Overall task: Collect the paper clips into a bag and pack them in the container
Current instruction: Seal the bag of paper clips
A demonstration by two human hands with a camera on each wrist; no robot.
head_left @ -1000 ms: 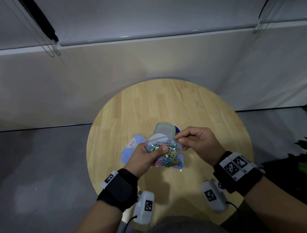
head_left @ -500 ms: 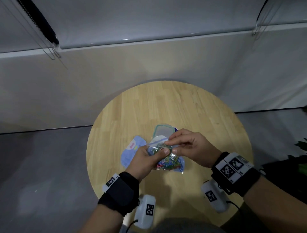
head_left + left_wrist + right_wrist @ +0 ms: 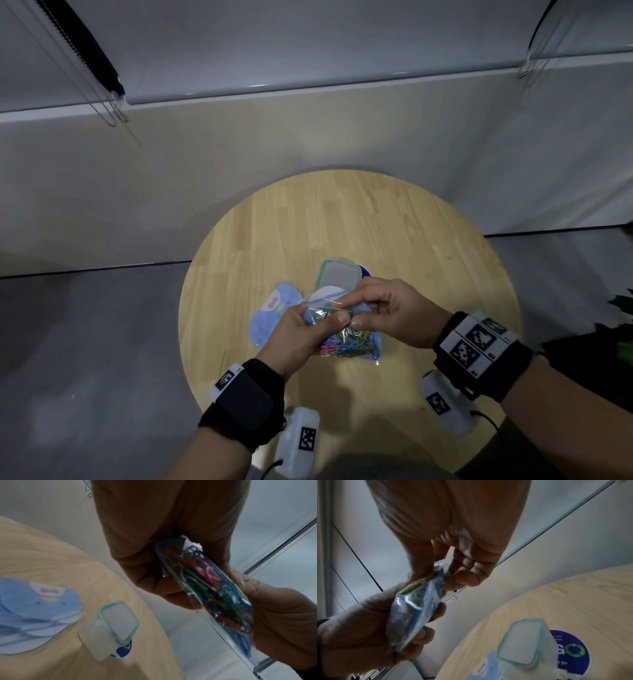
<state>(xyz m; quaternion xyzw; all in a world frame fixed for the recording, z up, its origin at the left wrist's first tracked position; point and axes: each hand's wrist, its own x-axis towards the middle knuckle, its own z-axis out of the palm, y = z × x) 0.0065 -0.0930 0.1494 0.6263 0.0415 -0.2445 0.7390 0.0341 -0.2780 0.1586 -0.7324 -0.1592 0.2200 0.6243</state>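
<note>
A clear zip bag (image 3: 346, 342) full of coloured paper clips is held just above the round wooden table (image 3: 342, 219). My left hand (image 3: 308, 334) grips the bag's body (image 3: 214, 588), thumb on the front and fingers behind it. My right hand (image 3: 352, 311) pinches the bag's top edge (image 3: 436, 573) between thumb and forefinger, right beside the left thumb. The small clear container (image 3: 337, 275) with a teal rim stands on the table just beyond my hands; it also shows in both wrist views (image 3: 118, 620) (image 3: 522, 641). I cannot tell whether the bag's seal is closed.
Blue card cut-outs (image 3: 274, 315) lie left of the container, and a round blue sticker (image 3: 570, 651) lies partly under it. Two white marker-tagged devices (image 3: 298, 442) (image 3: 442, 404) sit at the table's near edge. A grey wall runs behind; plant leaves (image 3: 620, 308) at far right.
My right hand has slid left along the bag's top edge until its thumb meets my left thumb. The left hand keeps its hold on the bag.
</note>
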